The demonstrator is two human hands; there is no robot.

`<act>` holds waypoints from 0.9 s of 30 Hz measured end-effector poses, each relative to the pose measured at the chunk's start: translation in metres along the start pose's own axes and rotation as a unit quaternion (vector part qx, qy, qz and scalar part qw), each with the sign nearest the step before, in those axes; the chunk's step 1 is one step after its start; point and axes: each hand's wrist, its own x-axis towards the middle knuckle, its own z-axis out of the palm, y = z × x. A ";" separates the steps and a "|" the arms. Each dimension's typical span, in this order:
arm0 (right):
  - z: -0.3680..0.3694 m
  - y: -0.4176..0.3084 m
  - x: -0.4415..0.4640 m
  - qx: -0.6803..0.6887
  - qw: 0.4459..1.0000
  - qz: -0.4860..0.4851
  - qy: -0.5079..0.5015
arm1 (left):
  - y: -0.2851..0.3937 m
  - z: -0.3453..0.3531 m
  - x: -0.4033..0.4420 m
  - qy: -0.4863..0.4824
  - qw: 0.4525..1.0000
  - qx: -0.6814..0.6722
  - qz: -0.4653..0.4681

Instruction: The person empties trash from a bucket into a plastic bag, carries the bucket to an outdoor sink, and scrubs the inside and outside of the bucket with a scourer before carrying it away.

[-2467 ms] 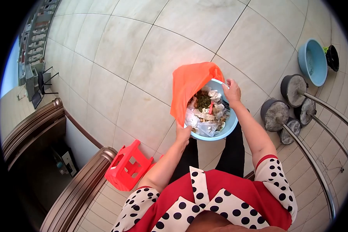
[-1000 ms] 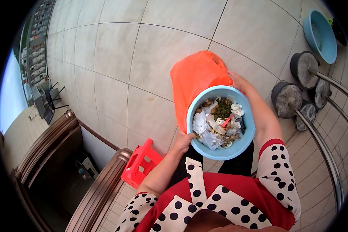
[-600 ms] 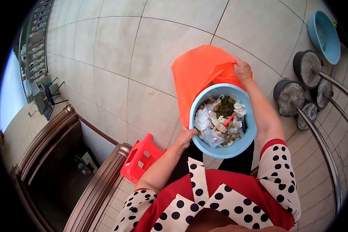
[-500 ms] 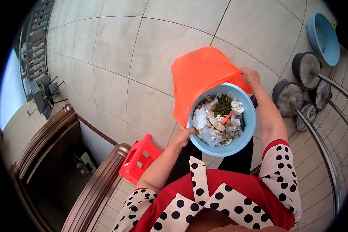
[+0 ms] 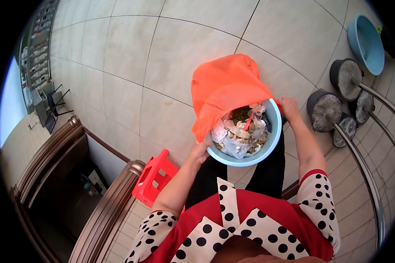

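Observation:
A light blue basin [image 5: 272,144] full of mixed waste [image 5: 245,131] is held in front of my legs. The orange plastic bag [image 5: 226,83] lies over the basin's far part, its opening drawn across the upper rim and some of the waste. My left hand [image 5: 199,152] grips the basin's left rim, close to the bag's lower left corner. At the right, my right hand [image 5: 288,107] is closed on the bag's edge, just beyond the rim.
A red plastic stool [image 5: 156,177] stands at my left, beside a brown moulded frame [image 5: 105,210]. On the right are round weighted bases [image 5: 324,111] with metal poles [image 5: 357,168] and another blue basin [image 5: 365,44]. Black chairs [image 5: 55,103] stand far left.
The bag's edge has been pulled from behind the basin over its upper rim, covering part of the waste. My right hand moved from the rim to the bag's edge and outward; the basin shifted slightly left.

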 end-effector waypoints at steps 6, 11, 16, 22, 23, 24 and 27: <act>-0.008 -0.004 0.070 0.465 0.695 0.547 -0.039 | 0.013 0.011 -0.005 -0.044 0.998 0.044 -0.001; 0.005 -0.007 0.068 0.817 0.402 0.413 0.012 | 0.003 0.009 -0.007 -0.015 1.000 0.020 0.001; 0.023 -0.009 0.063 0.811 0.501 0.292 0.076 | 0.004 -0.004 0.003 -0.021 1.000 0.012 -0.009; 0.013 -0.011 0.051 0.433 0.890 0.111 -0.091 | 0.006 -0.011 0.006 -0.026 0.999 -0.020 -0.023; 0.019 -0.007 0.030 0.262 0.953 0.074 -0.131 | 0.006 -0.012 0.007 -0.023 0.999 -0.024 -0.034; 0.031 -0.001 0.007 0.244 0.957 0.051 -0.146 | 0.006 -0.013 0.008 -0.021 0.998 -0.030 -0.045; 0.063 -0.003 -0.037 0.532 0.825 0.174 -0.075 | 0.006 -0.014 0.015 0.003 0.997 -0.032 -0.070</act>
